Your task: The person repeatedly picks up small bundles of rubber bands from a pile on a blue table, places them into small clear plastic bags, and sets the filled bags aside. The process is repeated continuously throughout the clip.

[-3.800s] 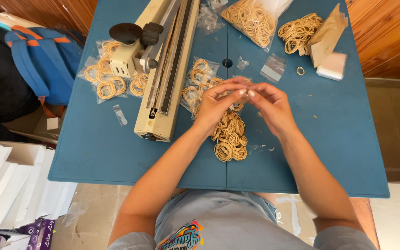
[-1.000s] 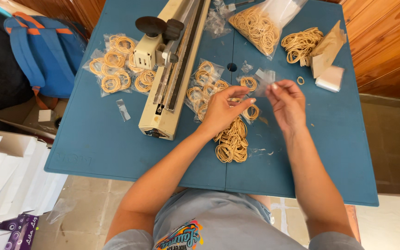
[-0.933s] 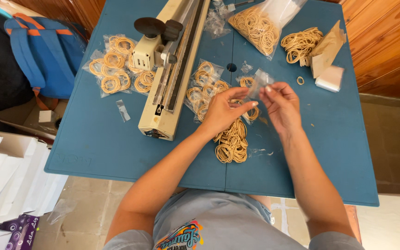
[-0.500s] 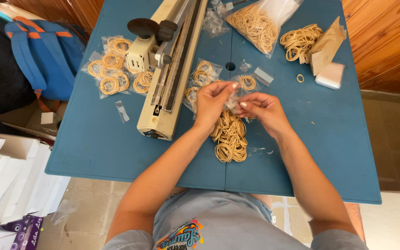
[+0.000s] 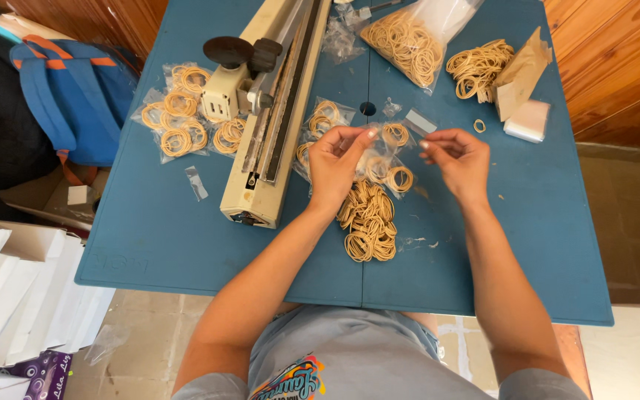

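My left hand (image 5: 337, 164) and my right hand (image 5: 459, 157) hover a little apart over the blue table (image 5: 498, 244). Both pinch with thumb and fingertips, and a small clear bag (image 5: 388, 153) seems to be held between them; its edges are hard to make out. A loose pile of tan rubber bands (image 5: 368, 222) lies just below my left wrist. Small filled bags of bands (image 5: 400, 178) lie on the table under and between my hands.
A cream heat sealer (image 5: 272, 111) runs along the table left of my hands, with filled bags (image 5: 179, 118) beyond it. A large bag of bands (image 5: 409, 37), a loose heap (image 5: 475, 67) and brown paper (image 5: 521, 70) sit at the far right. A blue backpack (image 5: 72, 96) stands on the floor to the left.
A second ago my right hand held a small clear bag up to the right. Both hands then met over the pile and have now drawn apart again.
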